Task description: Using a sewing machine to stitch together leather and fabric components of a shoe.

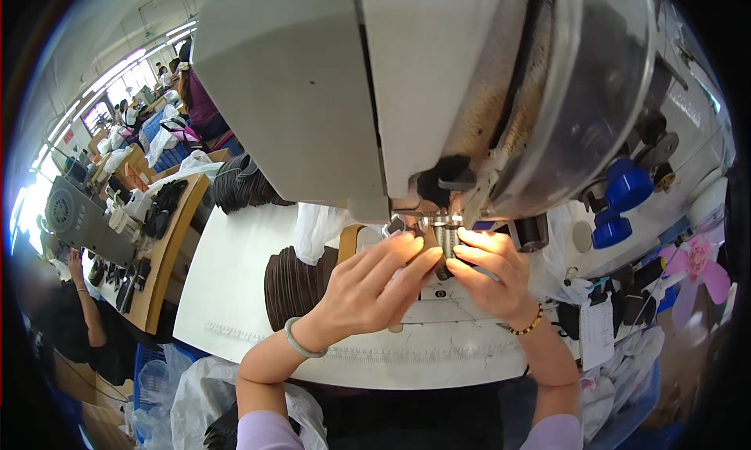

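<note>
Left hand (pixel 366 287) and right hand (pixel 501 276) flank a small dark piece (pixel 443 272) beneath the sewing machine (pixel 305 90) at the white desk (pixel 227 294); whether either grip is closed on it cannot be told.

Pretty clearly a workshop, more like a small factory floor, and I'd say sewing. There's a big pale machine (pixel 297 90) hanging over a white table (pixel 227 282), with stacked dark pieces (pixel 293 286) piled up right there. Off to the left a co-worker (pixel 86 325) sits by another machine (pixel 82 219) on a wood-edged table (pixel 168 270). Further back you've got more people (pixel 205 98) at work, blue crates (pixel 172 157), plastic bags (pixel 162 143) all over, and long tube lights (pixel 117 68) up on the ceiling.
</note>
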Demonstrator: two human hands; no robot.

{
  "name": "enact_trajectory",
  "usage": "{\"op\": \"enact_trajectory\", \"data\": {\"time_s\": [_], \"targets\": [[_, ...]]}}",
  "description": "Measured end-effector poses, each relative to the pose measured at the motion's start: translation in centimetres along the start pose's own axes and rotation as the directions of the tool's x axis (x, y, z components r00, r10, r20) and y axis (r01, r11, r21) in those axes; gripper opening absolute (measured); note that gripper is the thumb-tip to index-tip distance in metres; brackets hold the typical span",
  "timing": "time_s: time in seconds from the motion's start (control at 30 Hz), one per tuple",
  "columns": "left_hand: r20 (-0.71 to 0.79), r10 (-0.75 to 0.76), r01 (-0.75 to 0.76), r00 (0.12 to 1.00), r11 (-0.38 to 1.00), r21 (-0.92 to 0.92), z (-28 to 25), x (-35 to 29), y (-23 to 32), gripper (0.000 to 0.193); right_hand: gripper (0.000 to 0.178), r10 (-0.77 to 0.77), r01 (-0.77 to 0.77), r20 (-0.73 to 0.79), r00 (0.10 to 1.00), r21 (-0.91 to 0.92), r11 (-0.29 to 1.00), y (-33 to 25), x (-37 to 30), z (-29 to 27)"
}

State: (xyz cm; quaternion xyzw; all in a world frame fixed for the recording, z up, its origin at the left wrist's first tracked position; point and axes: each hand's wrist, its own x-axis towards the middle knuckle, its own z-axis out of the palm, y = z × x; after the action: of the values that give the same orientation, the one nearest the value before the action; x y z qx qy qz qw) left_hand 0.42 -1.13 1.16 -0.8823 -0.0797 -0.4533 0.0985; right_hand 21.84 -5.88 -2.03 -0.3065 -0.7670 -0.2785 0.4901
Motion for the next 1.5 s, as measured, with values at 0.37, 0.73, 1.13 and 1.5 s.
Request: {"op": "enact_trajectory", "data": {"time_s": [0.37,0.73,1.13,1.5], "targets": [[-0.028,0.029,-0.025,0.999,0.991,0.133,1.6,-1.0,1.7,0.028,0.024,-0.016,0.017,-0.044,0.999,0.014,1.000,0.2,0.1,0.2],[-0.066,0.209,-0.191,0.976,0.957,0.217,1.6,-0.7,1.2,0.021,0.020,-0.008,0.006,-0.043,0.999,-0.041,0.999,-0.2,-0.2,0.4],[-0.008,0.290,-0.278,0.957,0.926,0.254,1.1,-0.5,1.1,0.017,0.069,0.687,-0.763,0.381,0.619,0.499,0.411,3.3,-5.2,-0.3],[0.017,0.282,-0.277,0.959,0.927,0.251,0.5,-0.4,0.2,0.018,0.047,0.762,-0.848,0.394,0.514,0.364,0.384,1.9,-3.4,-1.1]]}}
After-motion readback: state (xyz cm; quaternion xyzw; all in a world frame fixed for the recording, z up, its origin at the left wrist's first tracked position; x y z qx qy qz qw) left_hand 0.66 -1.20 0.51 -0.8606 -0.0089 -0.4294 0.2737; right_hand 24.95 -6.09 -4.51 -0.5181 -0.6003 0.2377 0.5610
